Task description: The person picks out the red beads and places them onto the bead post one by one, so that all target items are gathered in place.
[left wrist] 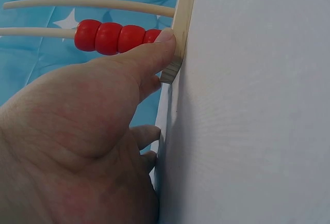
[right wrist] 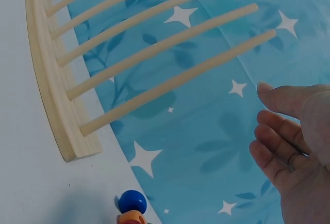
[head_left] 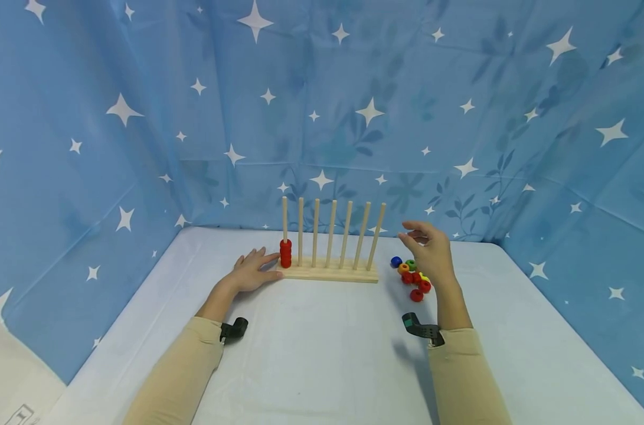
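A wooden peg rack (head_left: 327, 271) with several upright rods stands toward the back of the white table. Red beads (head_left: 285, 254) are stacked on its leftmost rod, and the other rods are bare. My left hand (head_left: 254, 270) holds the left end of the rack's base, its thumb (left wrist: 164, 43) on the front side and a finger reaching behind. Raised at the right of the rack, above loose beads (head_left: 417, 295), my right hand (head_left: 432, 251) holds nothing; in the right wrist view its thumb and loosely bent fingers (right wrist: 276, 136) are apart.
The loose beads lie right of the rack: a blue bead (head_left: 396, 261), a green bead (head_left: 411, 265), an orange bead (head_left: 404, 268), a yellow one partly hidden, and several red ones. A blue star-patterned curtain (head_left: 322, 118) surrounds the table (head_left: 322, 354) at the back and sides.
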{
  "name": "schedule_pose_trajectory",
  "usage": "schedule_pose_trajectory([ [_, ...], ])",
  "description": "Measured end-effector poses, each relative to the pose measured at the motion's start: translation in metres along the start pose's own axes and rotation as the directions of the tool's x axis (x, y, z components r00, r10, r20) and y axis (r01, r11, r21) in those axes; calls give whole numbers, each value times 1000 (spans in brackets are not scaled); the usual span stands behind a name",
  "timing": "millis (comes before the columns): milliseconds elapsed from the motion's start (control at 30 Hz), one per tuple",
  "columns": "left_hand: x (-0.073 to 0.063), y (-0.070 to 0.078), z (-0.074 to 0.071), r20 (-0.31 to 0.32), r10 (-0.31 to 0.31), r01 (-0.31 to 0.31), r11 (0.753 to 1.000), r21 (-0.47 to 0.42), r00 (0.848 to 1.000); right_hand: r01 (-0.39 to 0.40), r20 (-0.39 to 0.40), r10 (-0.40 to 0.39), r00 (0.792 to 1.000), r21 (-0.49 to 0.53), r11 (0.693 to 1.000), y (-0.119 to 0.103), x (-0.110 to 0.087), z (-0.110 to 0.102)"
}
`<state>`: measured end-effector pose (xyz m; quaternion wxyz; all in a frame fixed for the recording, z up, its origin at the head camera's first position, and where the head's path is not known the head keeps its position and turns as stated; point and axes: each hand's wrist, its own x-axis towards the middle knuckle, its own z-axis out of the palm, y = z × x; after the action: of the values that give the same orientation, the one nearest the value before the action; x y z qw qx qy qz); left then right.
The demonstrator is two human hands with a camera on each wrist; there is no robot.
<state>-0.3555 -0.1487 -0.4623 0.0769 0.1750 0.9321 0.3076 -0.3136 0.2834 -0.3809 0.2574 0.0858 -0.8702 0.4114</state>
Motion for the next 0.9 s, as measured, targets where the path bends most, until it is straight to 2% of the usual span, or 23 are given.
schedule_pose_trajectory([
  [200,0,0,-1,-3,7,-7,1000,1,1000,-3,5,3,1000,5,1000,5,1,0],
  [433,1,-2,0,-2,1,-1,1000,-5,1000,-106,73,107,992,-24,994,16,-1,1],
  [600,1,-3,0,-9,2,-2,1000,0,1000,-130,119,132,984,-28,991,22,-1,0],
  [900,0,1,0,-8,-2,2,1000,8,1000,-168,154,174,973,-51,984,28,-2,-5],
])
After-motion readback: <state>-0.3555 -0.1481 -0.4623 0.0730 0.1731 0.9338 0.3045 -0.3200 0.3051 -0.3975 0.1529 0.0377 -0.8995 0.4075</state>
